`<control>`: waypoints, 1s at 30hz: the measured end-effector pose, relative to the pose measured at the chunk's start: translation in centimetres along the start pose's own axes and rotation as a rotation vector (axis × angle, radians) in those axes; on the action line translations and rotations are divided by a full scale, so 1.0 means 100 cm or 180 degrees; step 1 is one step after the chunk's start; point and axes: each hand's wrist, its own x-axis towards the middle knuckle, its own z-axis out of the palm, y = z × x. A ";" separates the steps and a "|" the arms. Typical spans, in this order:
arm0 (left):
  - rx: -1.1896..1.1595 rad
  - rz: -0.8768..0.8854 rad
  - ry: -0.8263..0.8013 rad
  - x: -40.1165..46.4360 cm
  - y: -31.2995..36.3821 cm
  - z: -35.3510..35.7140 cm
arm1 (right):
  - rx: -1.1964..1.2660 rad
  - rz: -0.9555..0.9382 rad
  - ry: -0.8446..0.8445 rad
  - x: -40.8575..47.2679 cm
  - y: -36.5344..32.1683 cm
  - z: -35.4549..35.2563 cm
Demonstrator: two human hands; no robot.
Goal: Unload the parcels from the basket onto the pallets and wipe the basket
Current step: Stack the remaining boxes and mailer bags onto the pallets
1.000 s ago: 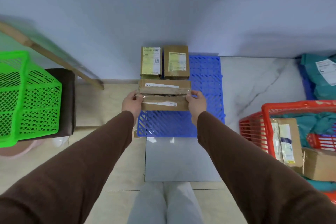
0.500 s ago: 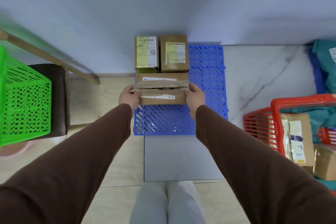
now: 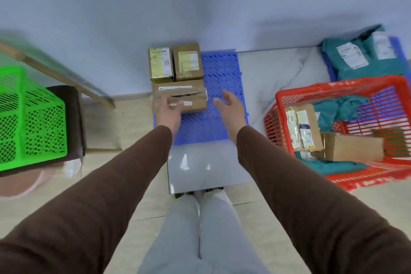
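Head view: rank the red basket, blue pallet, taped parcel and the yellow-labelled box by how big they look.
1. Red basket, largest, though it sits nearer the camera.
2. Blue pallet, partly covered by parcels.
3. Taped parcel, lying flat, partly hidden by the left hand.
4. Yellow-labelled box, smallest; the brown box beside it looks alike.

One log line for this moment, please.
taped box on blue pallet | left hand open | right hand open | red basket holds parcels

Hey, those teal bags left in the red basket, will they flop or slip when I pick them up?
The teal bags look crumpled and folded in the red basket, so they will probably sag when lifted. One lies partly under a cardboard box, so it may drag. Their film looks smooth, maybe slippery.
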 end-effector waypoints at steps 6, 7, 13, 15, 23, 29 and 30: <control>-0.0242 0.0254 -0.0248 -0.082 0.028 0.056 | -0.0078 -0.0356 0.0086 -0.060 -0.013 -0.068; -0.0277 0.0282 -0.0265 -0.094 0.030 0.069 | -0.0086 -0.0404 0.0088 -0.068 -0.013 -0.083; -0.0504 0.0403 -0.0345 -0.171 0.035 0.170 | 0.0065 -0.0509 0.0055 -0.096 -0.002 -0.206; -0.0522 0.0369 -0.0392 -0.194 0.035 0.208 | 0.0058 -0.0410 -0.0019 -0.096 0.006 -0.254; -0.0362 0.0151 -0.0704 -0.248 0.039 0.315 | -0.0159 0.0171 0.0199 -0.075 0.031 -0.408; -0.0079 -0.0223 -0.1007 -0.240 0.029 0.350 | -0.0264 0.0471 0.0488 -0.046 0.051 -0.465; -0.0043 -0.0258 -0.1035 -0.238 0.026 0.356 | -0.0251 0.0526 0.0525 -0.037 0.059 -0.473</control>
